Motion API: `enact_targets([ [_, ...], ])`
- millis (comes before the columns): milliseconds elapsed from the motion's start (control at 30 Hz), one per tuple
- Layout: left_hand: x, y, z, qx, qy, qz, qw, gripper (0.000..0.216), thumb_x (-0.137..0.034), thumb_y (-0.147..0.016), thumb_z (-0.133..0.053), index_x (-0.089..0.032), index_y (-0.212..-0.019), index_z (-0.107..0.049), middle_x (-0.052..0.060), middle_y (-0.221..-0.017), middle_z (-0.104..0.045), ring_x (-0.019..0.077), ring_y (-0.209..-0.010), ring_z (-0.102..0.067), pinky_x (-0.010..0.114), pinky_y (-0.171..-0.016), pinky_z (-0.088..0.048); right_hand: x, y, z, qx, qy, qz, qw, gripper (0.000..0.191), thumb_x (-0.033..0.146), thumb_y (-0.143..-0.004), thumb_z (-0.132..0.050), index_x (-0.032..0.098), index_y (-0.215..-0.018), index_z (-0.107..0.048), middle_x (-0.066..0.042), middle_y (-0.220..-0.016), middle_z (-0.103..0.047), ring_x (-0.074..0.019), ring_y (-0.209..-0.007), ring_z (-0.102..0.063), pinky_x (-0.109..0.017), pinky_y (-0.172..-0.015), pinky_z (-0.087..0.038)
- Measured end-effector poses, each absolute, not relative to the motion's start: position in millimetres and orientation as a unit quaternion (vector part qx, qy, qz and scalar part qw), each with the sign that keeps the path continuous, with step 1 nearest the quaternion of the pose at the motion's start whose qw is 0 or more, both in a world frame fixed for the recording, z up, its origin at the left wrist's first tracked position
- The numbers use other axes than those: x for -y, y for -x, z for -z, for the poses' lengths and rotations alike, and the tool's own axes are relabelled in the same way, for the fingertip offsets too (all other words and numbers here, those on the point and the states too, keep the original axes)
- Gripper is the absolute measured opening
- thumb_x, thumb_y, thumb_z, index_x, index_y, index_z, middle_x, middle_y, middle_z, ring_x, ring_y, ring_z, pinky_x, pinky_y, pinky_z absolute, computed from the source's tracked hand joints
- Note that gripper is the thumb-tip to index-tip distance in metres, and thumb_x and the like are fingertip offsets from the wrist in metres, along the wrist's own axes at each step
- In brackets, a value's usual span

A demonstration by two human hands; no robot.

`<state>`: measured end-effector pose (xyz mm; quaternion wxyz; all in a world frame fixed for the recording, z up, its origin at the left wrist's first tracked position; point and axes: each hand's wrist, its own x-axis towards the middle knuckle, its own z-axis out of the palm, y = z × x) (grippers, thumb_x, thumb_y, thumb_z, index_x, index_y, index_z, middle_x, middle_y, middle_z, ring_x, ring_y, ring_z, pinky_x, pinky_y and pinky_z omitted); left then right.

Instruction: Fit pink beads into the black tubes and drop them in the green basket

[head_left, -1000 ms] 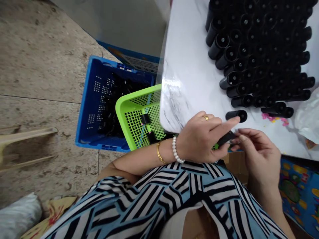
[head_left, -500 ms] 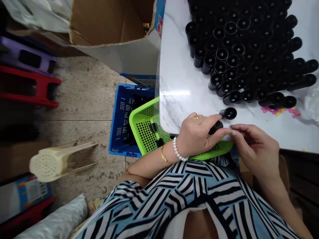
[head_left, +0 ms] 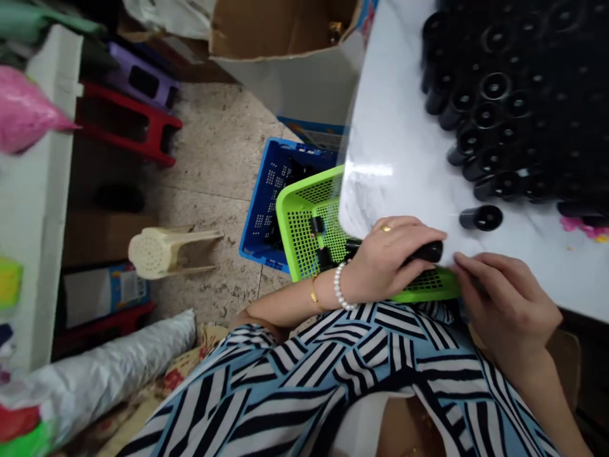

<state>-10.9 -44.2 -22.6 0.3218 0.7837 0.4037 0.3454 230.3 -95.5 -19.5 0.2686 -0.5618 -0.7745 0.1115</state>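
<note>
My left hand (head_left: 392, 257), with a ring and a pearl bracelet, is wrapped round a black plastic tube (head_left: 432, 252) whose round end sticks out past the fingers. Just right of it is my right hand (head_left: 511, 308), thumb and fingertips pinched together; whatever is between them is too small or hidden. Another black tube (head_left: 480, 218) lies alone on the white marbled table (head_left: 409, 190), above both hands. Many more black tubes (head_left: 495, 86) stand packed at the upper right. Under my left forearm, a green basket (head_left: 289, 193) holds a few small black pieces (head_left: 317, 225).
A blue crate (head_left: 257, 197) with dark items stands on the floor beside the basket. A large open cardboard box (head_left: 304, 82) adjoins the table's left edge. Pink and yellow bits (head_left: 578, 225) lie on the table at right. A cream stool (head_left: 152, 252) stands farther left.
The view has swung, moving the scene rightward. My hands have drawn apart from touching fingertips. The tube in my left hand now shows more beyond its fingers.
</note>
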Motion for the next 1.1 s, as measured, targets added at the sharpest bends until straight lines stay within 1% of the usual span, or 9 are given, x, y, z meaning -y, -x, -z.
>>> enact_targets([
  [133, 42, 0, 26, -0.401, -0.789, -0.321, 0.339, 0.031, -0.029, -0.111, -0.053, -0.017, -0.135, -0.067, 0.009, -0.135, -0.076, 0.0159, -0.128, -0.069, 0.036, -0.12, -0.051, 104, -246, 26, 0.784, 0.57, -0.089, 0.231, 0.062, 0.02, -0.092, -0.08, 0.04, -0.148, -0.068, -0.009, -0.118, -0.079, -0.0306, -0.095, -0.075, -0.046, -0.085, -0.06],
  [233, 40, -6, 30, -0.382, -0.794, -0.323, 0.344, 0.035, -0.026, -0.113, -0.046, -0.01, -0.138, -0.065, 0.013, -0.146, -0.07, 0.0132, -0.139, -0.063, 0.03, -0.122, -0.05, 104, -251, 22, 0.779, 0.569, -0.108, 0.239, 0.044, 0.023, -0.089, -0.082, 0.041, -0.129, -0.078, -0.005, -0.109, -0.081, -0.0287, -0.087, -0.076, -0.046, -0.079, -0.059],
  [333, 42, -10, 35, -0.365, -0.814, -0.326, 0.314, 0.036, -0.023, -0.114, -0.043, -0.009, -0.139, -0.065, 0.011, -0.143, -0.072, 0.0126, -0.138, -0.064, 0.029, -0.122, -0.05, 100, -242, 5, 0.708, 0.612, -0.223, 0.273, 0.016, 0.031, -0.087, -0.085, 0.035, -0.102, -0.083, -0.002, -0.096, -0.081, -0.0262, -0.082, -0.074, -0.045, -0.078, -0.059],
  [400, 43, -11, 38, -0.358, -0.823, -0.334, 0.289, 0.035, -0.025, -0.114, -0.048, -0.012, -0.142, -0.064, 0.009, -0.138, -0.075, 0.0137, -0.133, -0.067, 0.031, -0.12, -0.052, 97, -227, -10, 0.603, 0.664, -0.306, 0.319, 0.01, 0.034, -0.087, -0.085, 0.031, -0.096, -0.083, -0.003, -0.091, -0.079, -0.0235, -0.072, -0.07, -0.042, -0.068, -0.057],
  [500, 44, -11, 44, -0.359, -0.822, -0.358, 0.258, 0.032, -0.031, -0.111, -0.056, -0.016, -0.137, -0.067, 0.008, -0.13, -0.078, 0.0169, -0.13, -0.07, 0.035, -0.116, -0.054, 89, -205, -23, 0.476, 0.699, -0.372, 0.383, 0.012, 0.033, -0.085, -0.087, 0.028, -0.095, -0.084, -0.002, -0.084, -0.075, -0.0183, -0.06, -0.061, -0.036, -0.055, -0.047],
  [667, 44, -12, 48, -0.358, -0.809, -0.42, 0.203, 0.031, -0.038, -0.107, -0.065, -0.016, -0.128, -0.071, 0.006, -0.124, -0.08, 0.0214, -0.129, -0.07, 0.038, -0.115, -0.054, 80, -191, -25, 0.534, 0.668, -0.335, 0.395, 0.005, 0.029, -0.086, -0.086, 0.028, -0.09, -0.084, -0.002, -0.091, -0.073, -0.0202, -0.087, -0.067, -0.037, -0.078, -0.05],
  [733, 44, -12, 47, -0.357, -0.811, -0.421, 0.193, 0.032, -0.037, -0.106, -0.066, -0.015, -0.128, -0.071, 0.006, -0.124, -0.08, 0.022, -0.129, -0.07, 0.038, -0.116, -0.053, 80, -192, -25, 0.549, 0.671, -0.32, 0.383, 0.006, 0.029, -0.086, -0.086, 0.029, -0.092, -0.084, -0.001, -0.091, -0.072, -0.02, -0.088, -0.067, -0.038, -0.08, -0.049],
  [967, 43, -12, 39, -0.37, -0.823, -0.384, 0.195, 0.029, -0.034, -0.11, -0.06, -0.016, -0.128, -0.074, 0.005, -0.124, -0.08, 0.0181, -0.129, -0.068, 0.035, -0.118, -0.048, 81, -189, -24, 0.528, 0.685, -0.326, 0.381, 0.01, 0.032, -0.082, -0.09, 0.027, -0.088, -0.083, -0.002, -0.089, -0.071, -0.0213, -0.085, -0.066, -0.039, -0.078, -0.049],
  [1100, 43, -13, 33, -0.364, -0.838, -0.353, 0.201, 0.034, -0.033, -0.115, -0.048, -0.019, -0.132, -0.074, 0.003, -0.128, -0.079, 0.0145, -0.128, -0.068, 0.033, -0.115, -0.047, 82, -182, -24, 0.454, 0.728, -0.331, 0.393, 0.022, 0.035, -0.076, -0.093, 0.025, -0.087, -0.077, 0.0, -0.079, -0.071, -0.0181, -0.069, -0.062, -0.036, -0.068, -0.048],
])
